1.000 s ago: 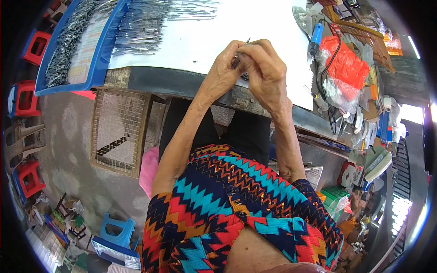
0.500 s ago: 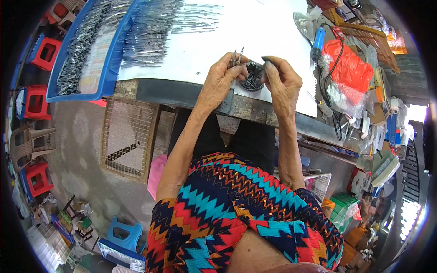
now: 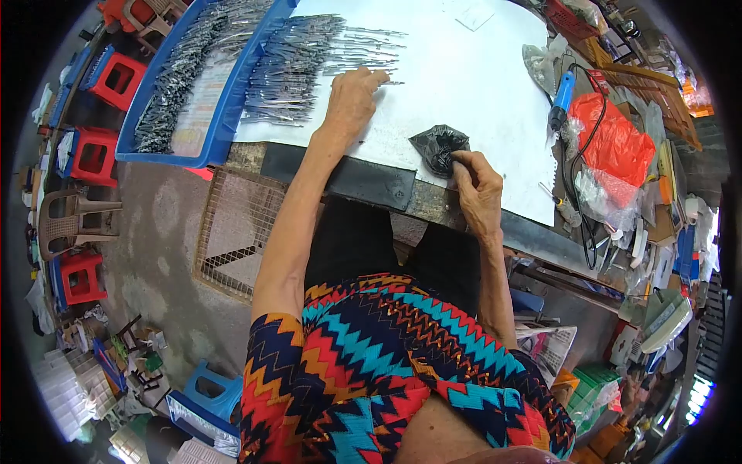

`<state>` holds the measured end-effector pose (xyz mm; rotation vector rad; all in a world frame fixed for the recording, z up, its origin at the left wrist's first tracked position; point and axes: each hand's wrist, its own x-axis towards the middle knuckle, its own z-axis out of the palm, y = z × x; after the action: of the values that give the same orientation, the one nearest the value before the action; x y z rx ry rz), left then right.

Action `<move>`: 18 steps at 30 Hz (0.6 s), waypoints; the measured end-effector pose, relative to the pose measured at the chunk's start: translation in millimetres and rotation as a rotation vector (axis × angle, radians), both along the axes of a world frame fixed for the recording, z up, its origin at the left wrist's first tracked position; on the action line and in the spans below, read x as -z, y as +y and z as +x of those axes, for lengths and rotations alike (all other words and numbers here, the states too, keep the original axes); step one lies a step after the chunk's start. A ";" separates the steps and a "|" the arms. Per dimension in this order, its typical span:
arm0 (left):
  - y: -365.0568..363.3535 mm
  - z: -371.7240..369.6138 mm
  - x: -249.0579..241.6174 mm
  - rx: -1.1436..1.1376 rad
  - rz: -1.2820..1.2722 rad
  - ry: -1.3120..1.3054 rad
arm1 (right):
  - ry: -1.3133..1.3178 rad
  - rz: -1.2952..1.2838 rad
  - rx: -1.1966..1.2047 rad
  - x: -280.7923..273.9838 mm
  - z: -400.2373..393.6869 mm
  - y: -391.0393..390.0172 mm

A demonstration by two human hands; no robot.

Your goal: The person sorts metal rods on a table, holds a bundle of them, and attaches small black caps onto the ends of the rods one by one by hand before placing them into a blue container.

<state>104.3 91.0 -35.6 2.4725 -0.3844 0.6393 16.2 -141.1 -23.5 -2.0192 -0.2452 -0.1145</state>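
Observation:
My left hand point(image 3: 355, 100) reaches over the laid-out rows, its fingers curled down at the near end of a sparse row. A slender pointed metal piece point(image 3: 396, 83) pokes out by its fingertips, the rest of it hidden under them. Beside it lies a dense bank of similar thin metal pieces point(image 3: 290, 69) on the white sheet. My right hand point(image 3: 479, 189) is closed at the right edge of a small open black plastic bag point(image 3: 439, 147), thumb and fingers pinched against it. Dark contents in the bag are too small to make out.
A blue tray point(image 3: 224, 100) filled with metal pieces stands at the left on the white-covered table point(image 3: 456, 85). To the right are a blue corded tool point(image 3: 562, 100), a red plastic bag point(image 3: 610, 139) and a screwdriver-like tool point(image 3: 568, 210). Red stools point(image 3: 94, 158) stand on the floor.
My left hand has gone from beside the black bag, where it held slender metal pieces, up and left to the rows. My right hand has lowered to the bag's edge, and the bag shows more fully.

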 end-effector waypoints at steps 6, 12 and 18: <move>7.2 -0.1 8.5 -0.039 0.195 -0.108 | 0.013 0.007 -0.022 -0.4 -2.9 -2.8; 3.0 -18.0 4.2 -0.065 0.185 -0.132 | 0.042 0.044 -0.037 -8.4 -5.2 -0.5; -46.4 -100.2 -106.4 0.267 -0.100 -0.058 | 0.071 0.084 -0.018 -4.3 -6.0 -2.6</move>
<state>4.2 44.7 70.7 2.2594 -0.6750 0.6026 10.2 -143.7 -19.1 -1.9336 -0.2105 -0.0409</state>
